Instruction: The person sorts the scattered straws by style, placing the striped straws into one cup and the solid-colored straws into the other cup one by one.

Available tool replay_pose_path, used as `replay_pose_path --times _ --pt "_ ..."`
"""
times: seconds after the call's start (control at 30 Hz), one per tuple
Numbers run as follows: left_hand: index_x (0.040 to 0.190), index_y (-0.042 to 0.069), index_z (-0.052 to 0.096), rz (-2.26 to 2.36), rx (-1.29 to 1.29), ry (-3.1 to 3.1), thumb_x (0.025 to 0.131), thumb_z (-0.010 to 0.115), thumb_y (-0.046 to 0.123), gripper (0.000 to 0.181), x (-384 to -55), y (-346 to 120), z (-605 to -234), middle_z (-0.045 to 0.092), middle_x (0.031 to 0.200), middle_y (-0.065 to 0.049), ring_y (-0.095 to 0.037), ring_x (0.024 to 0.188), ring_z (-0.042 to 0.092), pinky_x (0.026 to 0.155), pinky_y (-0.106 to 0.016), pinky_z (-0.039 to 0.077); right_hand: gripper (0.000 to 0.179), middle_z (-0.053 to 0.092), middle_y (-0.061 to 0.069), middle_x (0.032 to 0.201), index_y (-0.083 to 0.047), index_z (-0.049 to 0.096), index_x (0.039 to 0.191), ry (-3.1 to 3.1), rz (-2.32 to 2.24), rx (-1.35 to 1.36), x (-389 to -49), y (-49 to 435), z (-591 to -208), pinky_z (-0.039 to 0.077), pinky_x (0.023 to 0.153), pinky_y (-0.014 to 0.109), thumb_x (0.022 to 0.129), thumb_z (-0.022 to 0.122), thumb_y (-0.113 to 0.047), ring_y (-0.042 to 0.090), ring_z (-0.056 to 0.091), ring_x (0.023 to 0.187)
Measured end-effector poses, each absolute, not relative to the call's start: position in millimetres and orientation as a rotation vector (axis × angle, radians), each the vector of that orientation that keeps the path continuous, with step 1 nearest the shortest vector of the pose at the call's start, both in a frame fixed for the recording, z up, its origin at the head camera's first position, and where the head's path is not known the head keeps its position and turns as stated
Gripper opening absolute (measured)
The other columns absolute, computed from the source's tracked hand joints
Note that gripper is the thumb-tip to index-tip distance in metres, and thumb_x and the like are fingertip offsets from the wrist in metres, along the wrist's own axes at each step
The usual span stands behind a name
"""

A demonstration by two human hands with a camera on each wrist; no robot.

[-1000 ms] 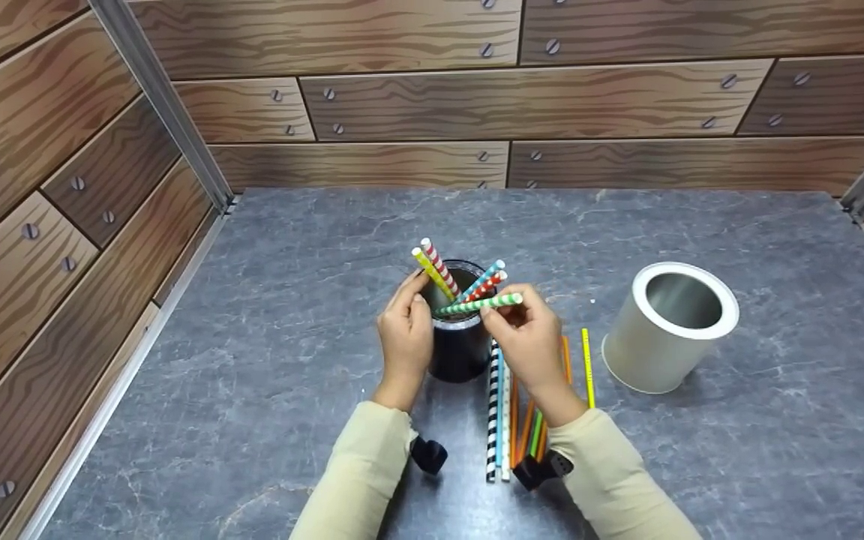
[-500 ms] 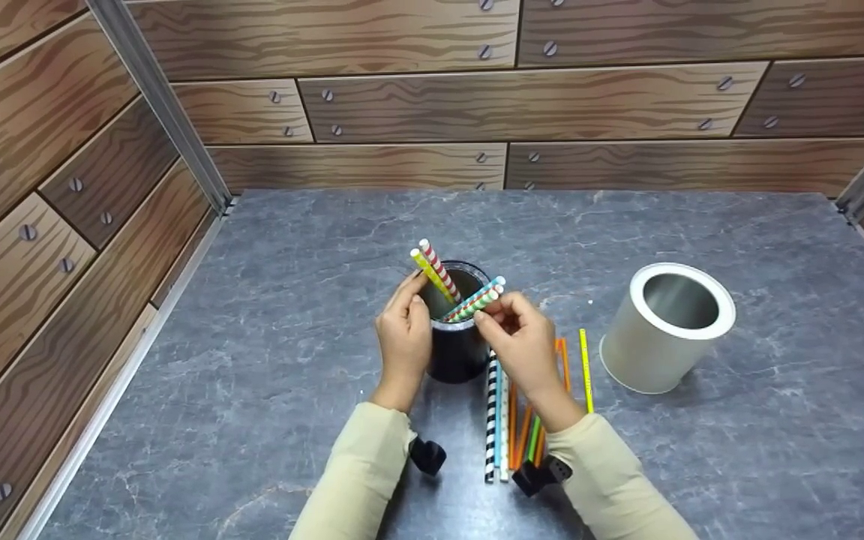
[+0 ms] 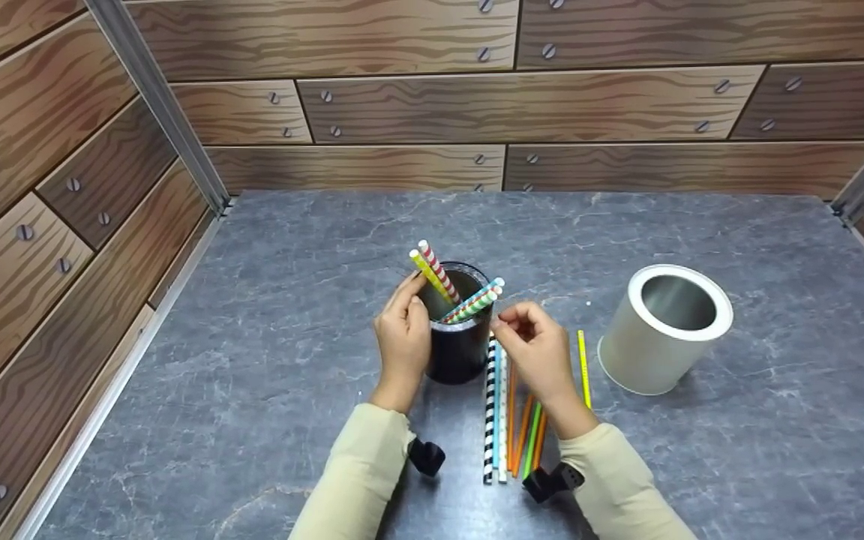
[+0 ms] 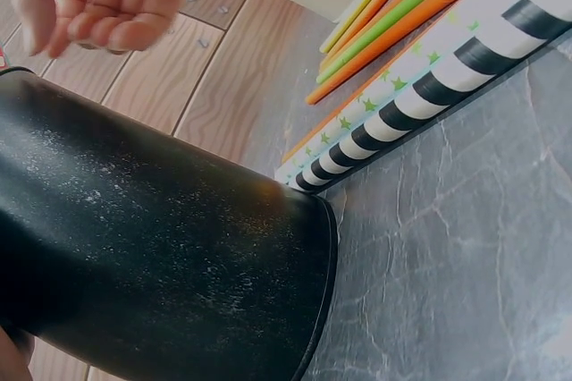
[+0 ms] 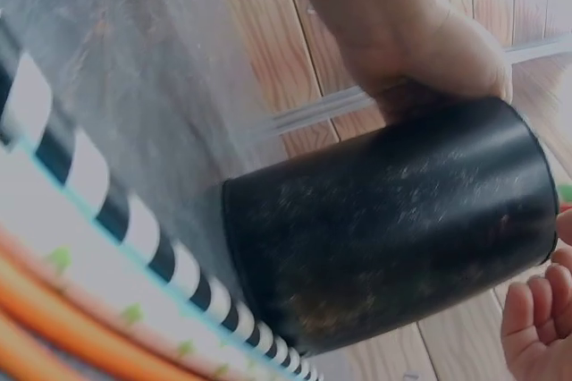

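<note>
My left hand (image 3: 404, 337) holds the left side of a black can (image 3: 458, 356), its fingertips near the rim. Paper straws lean inside it: a yellow one (image 3: 432, 274) and a red-striped one (image 3: 443, 276) to the left, a green-striped one (image 3: 478, 304) and a blue one (image 3: 493, 285) to the right, with a red one mostly hidden between them. Just right of the can is my right hand (image 3: 541, 356), fingers loosely curled around nothing. The right wrist view shows the can's dark side (image 5: 393, 229) with the left hand (image 5: 429, 50) against it.
A black-and-white striped straw (image 3: 489, 435) lies on the grey table beside a star-printed straw (image 4: 384, 99), orange straws (image 3: 520, 442) and a green one (image 3: 533, 439). Farther right lies a yellow straw (image 3: 584, 367). A cream can (image 3: 646, 345) with a white rim stands at right.
The right hand has lowered the green-striped straw against the others in the black can, let go of it and drawn back slightly right and down. The left hand has stayed on the can.
</note>
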State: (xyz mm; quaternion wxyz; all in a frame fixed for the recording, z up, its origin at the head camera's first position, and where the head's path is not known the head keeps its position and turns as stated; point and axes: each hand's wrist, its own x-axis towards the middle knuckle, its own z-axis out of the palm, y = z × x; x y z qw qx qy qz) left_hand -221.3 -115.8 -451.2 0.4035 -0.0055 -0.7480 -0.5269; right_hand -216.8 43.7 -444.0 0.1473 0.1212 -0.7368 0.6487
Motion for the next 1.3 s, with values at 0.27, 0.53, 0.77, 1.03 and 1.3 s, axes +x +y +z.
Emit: replay_pose_path --times 0.27,0.53,0.77,1.03,1.3 --pt "0.105 -0.002 0.068 -1.332 0.002 -1.897 0.083 0.044 0.0 0.033 -222 -115 -451 0.065 0.114 -0.014 -0.024 0.107 0.061 0.09 -0.036 0.049 0.019 0.061 0.006 0.075 0.005 0.064 0.091 -2.408 1.76 0.224 -220 52 -457 0.043 0.061 0.016 0.075 0.068 -0.005 0.004 0.051 0.064" --pt "0.106 -0.002 0.068 -1.354 0.011 -1.902 0.084 0.044 -0.001 0.033 -221 -116 -452 0.064 0.114 -0.016 -0.024 0.108 0.06 0.091 -0.037 0.048 0.032 0.057 0.006 0.077 0.005 0.062 0.098 -2.727 1.465 0.266 -226 55 -475 0.041 0.065 0.026 0.072 0.068 -0.012 0.013 0.048 0.068" --pt "0.106 -0.002 0.068 -1.359 0.007 -1.901 0.084 0.045 -0.001 0.032 -220 -116 -451 0.065 0.114 -0.013 -0.023 0.108 0.06 0.089 -0.036 0.049 0.041 0.055 0.005 0.076 0.005 0.059 0.104 -2.863 1.308 0.265 -229 56 -480 0.043 0.07 0.034 0.07 0.069 -0.015 0.021 0.051 0.073" --pt "0.105 -0.002 0.068 -1.343 0.01 -1.904 0.083 0.044 -0.001 0.033 -221 -116 -452 0.065 0.114 -0.015 -0.025 0.108 0.06 0.091 -0.037 0.048 0.041 0.052 0.003 0.074 0.002 0.059 0.104 -2.977 1.287 0.203 -233 53 -481 0.039 0.061 0.03 0.07 0.07 -0.017 0.019 0.048 0.068" --pt "0.105 -0.002 0.068 -1.339 0.0 -1.904 0.083 0.044 -0.001 0.033 -221 -116 -452 0.065 0.114 -0.014 -0.023 0.109 0.06 0.092 -0.036 0.048 0.038 0.058 0.009 0.079 0.003 0.061 0.102 -3.011 1.195 0.238 -234 52 -480 0.043 0.063 0.035 0.069 0.07 -0.013 0.024 0.052 0.072"
